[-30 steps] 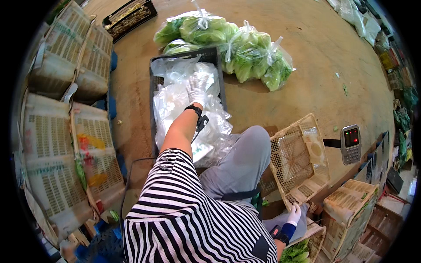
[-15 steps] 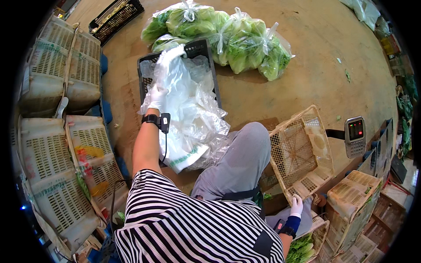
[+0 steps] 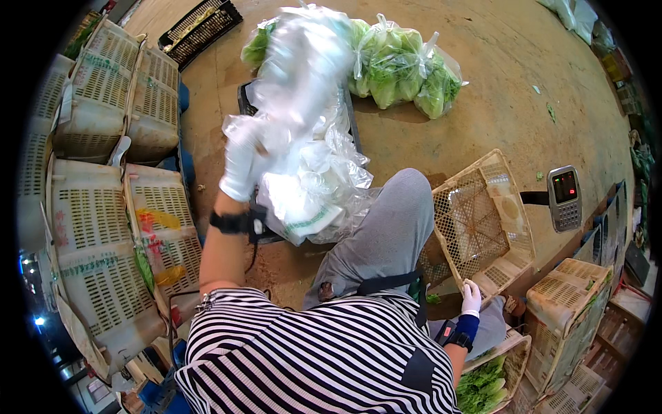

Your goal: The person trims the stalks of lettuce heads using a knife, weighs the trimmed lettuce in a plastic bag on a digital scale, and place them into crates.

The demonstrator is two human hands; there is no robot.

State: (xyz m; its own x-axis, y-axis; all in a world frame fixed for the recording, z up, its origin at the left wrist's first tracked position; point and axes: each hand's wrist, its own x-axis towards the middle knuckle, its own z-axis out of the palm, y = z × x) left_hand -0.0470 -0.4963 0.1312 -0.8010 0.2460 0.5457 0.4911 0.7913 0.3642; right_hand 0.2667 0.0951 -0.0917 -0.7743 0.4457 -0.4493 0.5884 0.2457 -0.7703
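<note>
My left hand (image 3: 241, 162), in a white glove, is closed on a clear plastic bag (image 3: 303, 58). The bag is raised in front of me and smeared by motion. Below it, a black crate (image 3: 355, 127) holds a heap of clear plastic bags (image 3: 310, 186) that spills over the near end toward my knee. On my right, my gloved right hand (image 3: 472, 298) grips the near rim of a beige plastic crate (image 3: 476, 210). That crate is tilted, and its visible inside holds nothing.
Bagged lettuce (image 3: 407, 69) lies on the floor ahead. A scale display (image 3: 565, 200) stands beyond the beige crate. Stacked crates (image 3: 89, 255) line the left, with another crate stack (image 3: 562, 310) at right. Leafy greens (image 3: 483, 386) fill a crate beside my right leg. A black basket (image 3: 200, 31) sits far left.
My left hand has lifted the plastic bag up and away from the heap, and the bag now hides part of the bagged lettuce. My right hand keeps its hold on the beige crate.
</note>
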